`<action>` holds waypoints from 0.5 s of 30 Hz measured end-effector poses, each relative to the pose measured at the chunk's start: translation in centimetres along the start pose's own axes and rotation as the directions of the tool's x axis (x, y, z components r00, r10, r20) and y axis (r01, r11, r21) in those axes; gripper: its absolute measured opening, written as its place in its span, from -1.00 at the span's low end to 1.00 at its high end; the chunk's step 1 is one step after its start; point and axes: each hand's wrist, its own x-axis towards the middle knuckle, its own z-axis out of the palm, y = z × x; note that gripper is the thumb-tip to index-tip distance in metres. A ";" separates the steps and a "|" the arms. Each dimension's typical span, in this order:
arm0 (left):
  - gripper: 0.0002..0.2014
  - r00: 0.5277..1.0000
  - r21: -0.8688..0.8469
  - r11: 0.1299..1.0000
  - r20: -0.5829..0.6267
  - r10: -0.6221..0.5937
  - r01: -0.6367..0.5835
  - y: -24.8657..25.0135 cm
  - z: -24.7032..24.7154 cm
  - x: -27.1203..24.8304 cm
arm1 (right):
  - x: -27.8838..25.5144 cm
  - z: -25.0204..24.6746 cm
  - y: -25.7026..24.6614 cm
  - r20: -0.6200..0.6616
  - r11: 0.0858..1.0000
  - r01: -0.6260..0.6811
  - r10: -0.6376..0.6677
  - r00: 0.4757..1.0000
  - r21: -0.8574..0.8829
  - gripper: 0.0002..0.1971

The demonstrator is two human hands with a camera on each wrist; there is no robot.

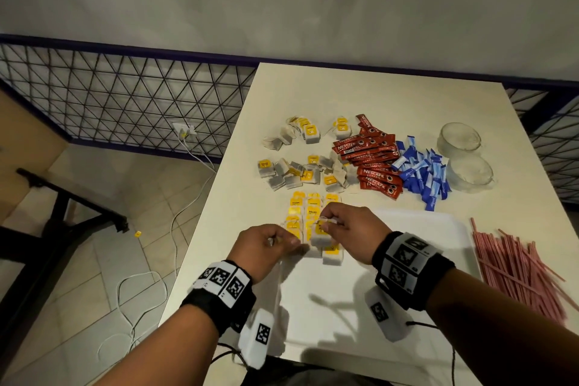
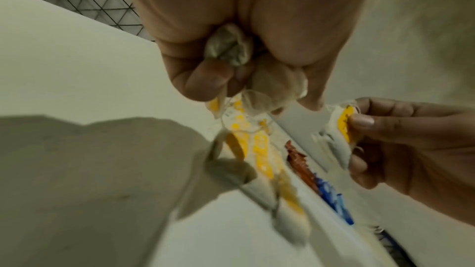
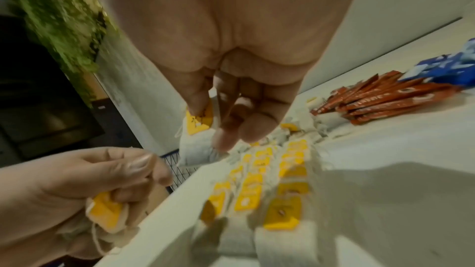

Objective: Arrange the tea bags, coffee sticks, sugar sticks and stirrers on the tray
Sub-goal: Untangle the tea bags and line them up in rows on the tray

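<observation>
Partly done only: three short rows of tea bags (image 1: 313,222) laid on tray (image 1: 438,229), right hand (image 1: 347,229) fingers pinching another above them, left hand (image 1: 263,244) clutching spares; coffee sticks (image 1: 372,160), sugar sticks (image 1: 423,175), stirrers (image 1: 513,263) untouched on table (image 1: 391,97).

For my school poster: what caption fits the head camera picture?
Two hands hold tea bags above neat rows on a white table.
</observation>
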 end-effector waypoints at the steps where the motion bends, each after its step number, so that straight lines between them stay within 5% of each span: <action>1: -0.88 1.000 0.046 0.999 -0.002 -0.022 0.022 -0.8 -0.1 -0.1 | 0.1 0.4 0.5 0.020 1.000 -0.026 0.027 0.999 -0.016 -0.97; 7: -0.78 0.996 0.159 0.984 0.013 -0.085 0.082 -2.8 -0.5 -0.8 | 0.8 3.9 2.1 0.093 0.983 -0.139 0.150 0.984 -0.118 -0.82; 15: -0.76 0.997 0.165 0.983 0.022 -0.080 0.076 -3.3 -1.5 -0.9 | 1.9 6.3 2.8 0.079 0.978 -0.151 0.164 0.983 -0.147 -0.90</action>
